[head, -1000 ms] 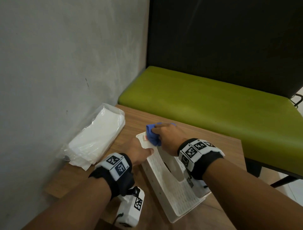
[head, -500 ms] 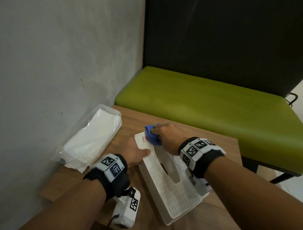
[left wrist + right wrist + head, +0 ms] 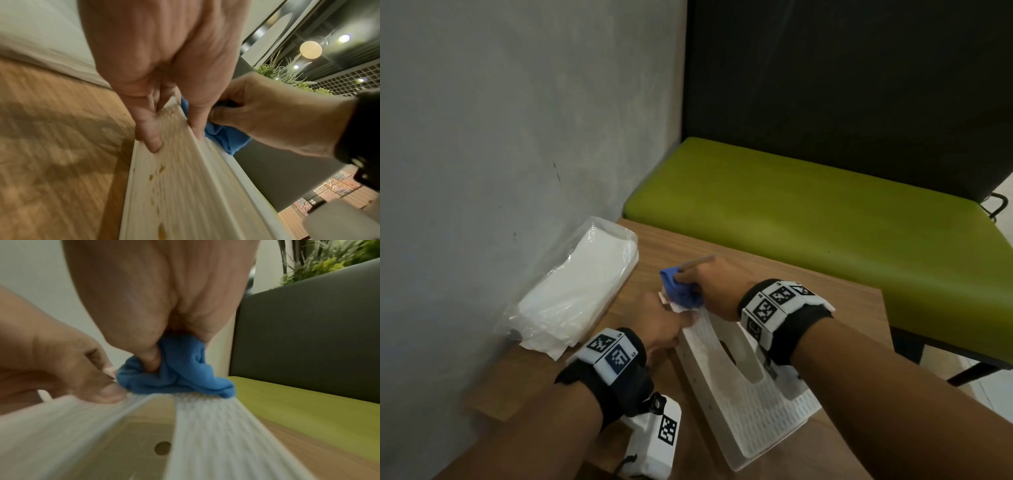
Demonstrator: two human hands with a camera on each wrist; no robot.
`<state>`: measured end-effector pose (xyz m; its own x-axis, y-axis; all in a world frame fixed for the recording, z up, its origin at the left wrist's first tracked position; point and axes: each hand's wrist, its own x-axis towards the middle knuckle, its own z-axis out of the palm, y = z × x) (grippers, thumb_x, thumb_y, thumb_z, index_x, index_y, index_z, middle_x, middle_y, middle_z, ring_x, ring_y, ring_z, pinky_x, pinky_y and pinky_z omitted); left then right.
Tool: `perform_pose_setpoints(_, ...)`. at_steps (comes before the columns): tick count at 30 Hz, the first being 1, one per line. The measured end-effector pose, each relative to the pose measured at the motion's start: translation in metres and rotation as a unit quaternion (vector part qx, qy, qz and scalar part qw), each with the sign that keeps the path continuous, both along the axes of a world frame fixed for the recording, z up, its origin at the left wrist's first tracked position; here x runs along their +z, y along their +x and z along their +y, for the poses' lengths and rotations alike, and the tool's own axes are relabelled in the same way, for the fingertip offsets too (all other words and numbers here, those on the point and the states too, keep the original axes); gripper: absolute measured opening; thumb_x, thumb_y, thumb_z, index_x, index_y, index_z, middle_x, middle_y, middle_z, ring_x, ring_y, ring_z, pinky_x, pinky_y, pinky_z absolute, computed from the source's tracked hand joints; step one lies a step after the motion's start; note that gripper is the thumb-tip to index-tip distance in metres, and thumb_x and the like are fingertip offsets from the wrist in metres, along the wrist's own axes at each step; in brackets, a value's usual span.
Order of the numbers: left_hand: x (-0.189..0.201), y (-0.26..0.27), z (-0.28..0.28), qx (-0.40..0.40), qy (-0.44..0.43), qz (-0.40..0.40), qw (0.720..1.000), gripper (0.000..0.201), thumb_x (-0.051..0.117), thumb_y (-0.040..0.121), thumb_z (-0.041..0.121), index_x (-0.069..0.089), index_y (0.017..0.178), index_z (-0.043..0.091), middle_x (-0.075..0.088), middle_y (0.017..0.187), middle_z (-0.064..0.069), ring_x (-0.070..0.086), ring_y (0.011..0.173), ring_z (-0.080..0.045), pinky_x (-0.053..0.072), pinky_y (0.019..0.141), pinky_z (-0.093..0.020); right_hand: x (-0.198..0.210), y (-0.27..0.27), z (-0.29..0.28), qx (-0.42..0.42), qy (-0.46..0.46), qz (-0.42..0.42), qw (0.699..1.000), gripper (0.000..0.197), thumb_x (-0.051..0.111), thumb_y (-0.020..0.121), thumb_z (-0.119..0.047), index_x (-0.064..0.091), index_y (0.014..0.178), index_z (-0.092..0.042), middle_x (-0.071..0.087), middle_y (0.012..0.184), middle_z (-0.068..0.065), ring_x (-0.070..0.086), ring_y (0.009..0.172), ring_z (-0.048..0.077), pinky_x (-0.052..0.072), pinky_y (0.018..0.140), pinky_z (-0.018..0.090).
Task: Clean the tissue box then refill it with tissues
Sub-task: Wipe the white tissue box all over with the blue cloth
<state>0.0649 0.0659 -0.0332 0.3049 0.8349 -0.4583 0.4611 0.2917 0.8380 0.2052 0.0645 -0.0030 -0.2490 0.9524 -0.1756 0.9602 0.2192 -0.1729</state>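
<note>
A white ribbed tissue box [image 3: 739, 407] with an oval slot lies on the wooden table [image 3: 808, 287], tilted onto its long edge. My left hand [image 3: 664, 325] grips the box's far left edge [image 3: 180, 146], thumb on the top face and fingers down the side. My right hand [image 3: 709, 277] clutches a crumpled blue cloth [image 3: 679, 291] and presses it on the box's far end [image 3: 205, 402]. The cloth [image 3: 180, 369] is bunched under my right thumb. A clear plastic pack of white tissues [image 3: 582, 287] lies to the left, by the wall.
A grey wall runs along the table's left side. A green padded bench [image 3: 825, 212] with a dark backrest stands beyond the table's far edge. The table's right edge drops off near the bench leg [image 3: 976, 371]. Bare wood shows right of the box.
My right hand with the blue cloth has slid a little farther along the box's far end. My left hand keeps its hold on the box edge.
</note>
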Motion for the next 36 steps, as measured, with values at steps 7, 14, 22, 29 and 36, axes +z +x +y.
perform_pose_setpoints(7,0.001,0.0,-0.001,0.024,-0.035,-0.044,0.998,0.035,0.077,0.082,0.009,0.056,0.11,0.019,0.069,0.098,-0.006,0.07,0.089,-0.028,0.06,0.08,-0.051,0.0,0.047,-0.026,-0.266,-0.011,0.056,0.962,0.017,0.045,0.091,-0.004,0.061,0.094,-0.01,0.067,0.103,0.014,0.063,0.095,0.031,0.038,0.069,0.025)
perform_pose_setpoints(14,0.01,-0.003,-0.004,-0.015,-0.032,-0.033,0.999,0.042,0.073,0.086,0.012,0.047,0.115,0.029,0.065,0.103,0.003,0.068,0.093,-0.024,0.061,0.075,-0.056,-0.006,0.07,-0.07,-0.42,-0.16,0.189,0.873,0.025,0.042,0.097,-0.032,0.059,0.102,-0.014,0.066,0.111,0.01,0.062,0.093,0.024,0.053,0.072,0.032)
perform_pose_setpoints(22,0.001,-0.011,0.0,-0.026,-0.038,-0.007,0.999,0.072,0.079,0.078,0.031,0.038,0.137,0.031,0.061,0.121,0.005,0.062,0.108,-0.021,0.055,0.091,-0.051,-0.018,0.063,-0.092,-0.387,-0.179,0.292,0.856,0.049,0.068,0.077,-0.052,0.053,0.116,-0.026,0.068,0.107,0.0,0.069,0.093,0.019,0.059,0.083,0.042)
perform_pose_setpoints(29,-0.001,-0.014,0.007,-0.057,-0.002,0.013,0.998,0.058,0.078,0.08,0.023,0.045,0.128,0.025,0.064,0.117,0.005,0.062,0.107,-0.017,0.052,0.095,-0.042,-0.002,0.036,-0.078,-0.351,-0.141,0.203,0.903,0.053,0.079,0.065,-0.049,0.053,0.101,-0.018,0.063,0.09,-0.003,0.058,0.072,0.005,0.047,0.057,0.022)
perform_pose_setpoints(36,-0.004,-0.033,0.012,-0.157,0.052,0.02,0.986,0.067,0.077,0.069,0.024,0.045,0.128,0.03,0.062,0.119,0.009,0.059,0.11,-0.012,0.049,0.099,-0.041,0.0,0.032,-0.078,-0.35,-0.107,0.183,0.913,0.054,0.077,0.066,-0.04,0.053,0.104,-0.011,0.047,0.078,-0.013,0.045,0.066,0.004,0.038,0.054,0.021)
